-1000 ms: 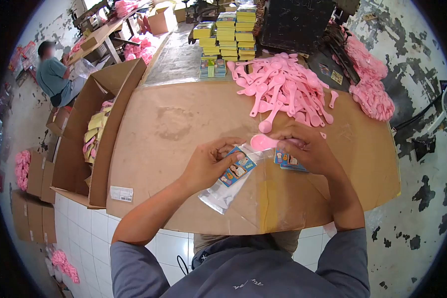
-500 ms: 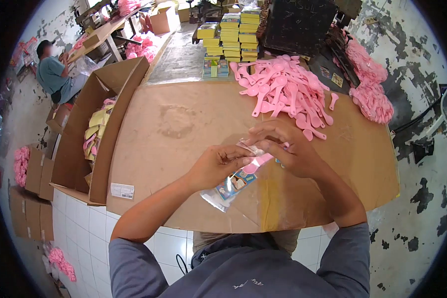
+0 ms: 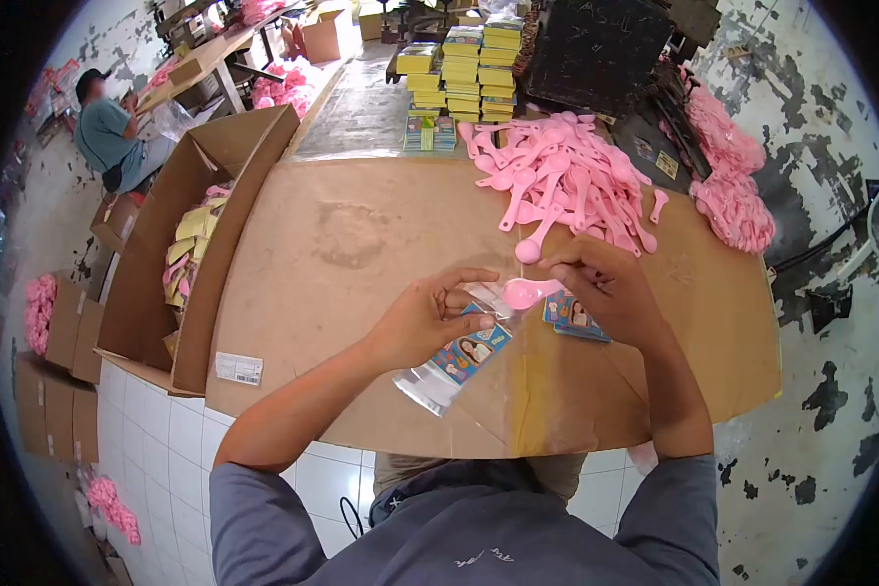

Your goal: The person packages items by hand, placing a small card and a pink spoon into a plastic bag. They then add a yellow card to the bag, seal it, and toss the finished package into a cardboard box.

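My left hand (image 3: 428,320) pinches a clear plastic bag (image 3: 436,389) near its upper end, with the thumb across the front. Inside the bag lies a blue printed card (image 3: 474,352). A pink spoon (image 3: 525,293) is gripped by its handle in my right hand (image 3: 601,288), its bowl pointing left and overlapping the bag's top end. Under my right hand are several printed cards (image 3: 578,320), partly covered by it. A heap of pink spoons (image 3: 557,176) lies just beyond both hands on the cardboard-covered table (image 3: 293,303).
Stacks of yellow-edged cards (image 3: 464,73) stand at the back. On the left is a long cardboard box (image 3: 244,195) with packed yellow and pink items. A black box (image 3: 591,54) sits back right, near pink bundles (image 3: 732,215). A person (image 3: 112,137) sits far left.
My right hand has drawn back to the right from the bag, now holding the spoon by its handle. The spoon's bowl has moved up and right, and the cards beneath are more exposed.
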Action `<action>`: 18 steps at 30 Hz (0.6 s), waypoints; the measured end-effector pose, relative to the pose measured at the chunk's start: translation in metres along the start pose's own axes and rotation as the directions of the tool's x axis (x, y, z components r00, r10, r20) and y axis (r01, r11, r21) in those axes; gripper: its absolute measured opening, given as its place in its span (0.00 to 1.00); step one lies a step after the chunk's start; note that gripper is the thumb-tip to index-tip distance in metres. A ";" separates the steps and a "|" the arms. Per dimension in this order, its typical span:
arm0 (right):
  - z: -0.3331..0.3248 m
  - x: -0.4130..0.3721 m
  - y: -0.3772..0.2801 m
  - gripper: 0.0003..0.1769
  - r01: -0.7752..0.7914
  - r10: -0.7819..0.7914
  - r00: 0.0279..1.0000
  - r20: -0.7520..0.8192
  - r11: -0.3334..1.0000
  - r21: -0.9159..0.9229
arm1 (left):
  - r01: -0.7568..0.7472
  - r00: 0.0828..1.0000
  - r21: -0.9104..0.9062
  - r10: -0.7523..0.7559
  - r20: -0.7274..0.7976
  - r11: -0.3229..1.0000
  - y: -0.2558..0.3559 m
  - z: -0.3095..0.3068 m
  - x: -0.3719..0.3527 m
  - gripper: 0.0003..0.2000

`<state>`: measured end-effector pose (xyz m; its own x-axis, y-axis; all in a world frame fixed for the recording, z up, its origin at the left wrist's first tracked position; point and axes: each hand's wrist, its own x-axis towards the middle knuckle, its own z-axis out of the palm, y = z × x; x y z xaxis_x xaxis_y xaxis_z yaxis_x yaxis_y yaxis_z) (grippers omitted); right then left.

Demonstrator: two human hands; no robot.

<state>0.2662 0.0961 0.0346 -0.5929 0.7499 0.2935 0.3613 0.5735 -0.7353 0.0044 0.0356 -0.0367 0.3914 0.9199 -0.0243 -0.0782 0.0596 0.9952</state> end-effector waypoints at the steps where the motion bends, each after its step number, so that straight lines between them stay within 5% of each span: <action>1: 0.001 -0.001 0.002 0.04 -0.015 0.015 1.000 -0.009 1.000 0.021 | 0.004 1.000 0.004 -0.004 -0.006 1.000 -0.002 0.000 0.000 0.26; 6: 0.010 -0.002 0.017 0.05 0.001 0.004 0.998 -0.055 0.996 0.094 | 0.040 0.999 0.051 -0.038 -0.027 0.998 0.002 0.001 -0.002 0.21; 9: 0.005 -0.005 0.019 0.05 0.013 -0.019 0.998 0.064 0.995 0.094 | -0.021 1.000 0.049 0.021 -0.002 0.999 0.002 0.001 -0.001 0.23; 12: 0.009 -0.002 0.034 0.07 0.173 -0.170 0.985 0.029 0.970 -0.169 | -0.005 1.000 0.020 0.005 -0.012 1.000 -0.001 0.002 -0.001 0.24; 15: 0.010 -0.002 0.026 0.07 0.076 -0.086 0.991 -0.103 0.992 -0.102 | 0.030 1.000 0.007 -0.030 0.002 1.000 -0.006 -0.002 0.001 0.24; 18: 0.007 -0.004 0.023 0.06 -0.053 0.052 0.999 -0.011 0.996 -0.069 | -0.007 0.999 -0.036 0.005 -0.038 0.999 -0.010 0.002 0.000 0.24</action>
<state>0.2715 0.1042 0.0121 -0.5650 0.7824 0.2619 0.4409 0.5546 -0.7057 0.0067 0.0343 -0.0461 0.3556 0.9344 -0.0227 -0.1141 0.0676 0.9912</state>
